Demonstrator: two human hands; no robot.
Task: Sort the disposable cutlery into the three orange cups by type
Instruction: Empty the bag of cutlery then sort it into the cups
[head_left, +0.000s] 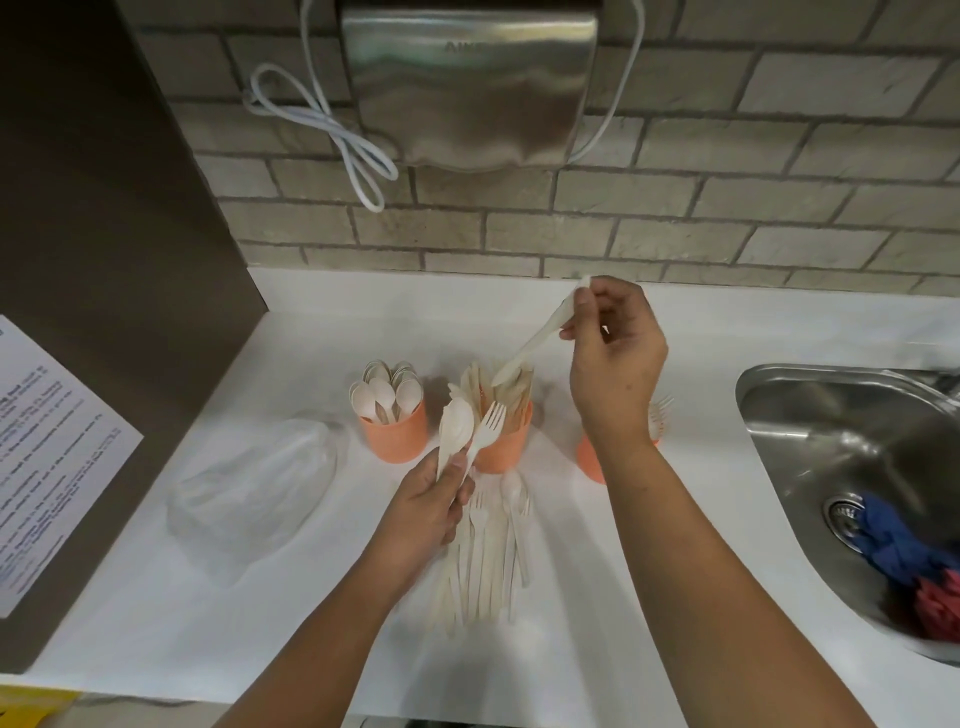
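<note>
Three orange cups stand in a row on the white counter. The left cup (395, 434) holds spoons, the middle cup (506, 447) holds knives, and the right cup (592, 460), mostly hidden behind my right forearm, shows fork tines. My right hand (613, 353) pinches a cream knife (535, 340) by its handle, blade tip down just over the middle cup. My left hand (434, 506) grips a spoon (454, 428) and a fork (488, 423), heads up, in front of the middle cup. A pile of mixed cutlery (485, 556) lies on the counter below.
A crumpled clear plastic bag (254, 483) lies left of the cups. A steel sink (857, 467) with blue and red cloths sits at the right. A hand dryer (467, 83) hangs on the brick wall. A printed sheet (41, 452) is on the left panel.
</note>
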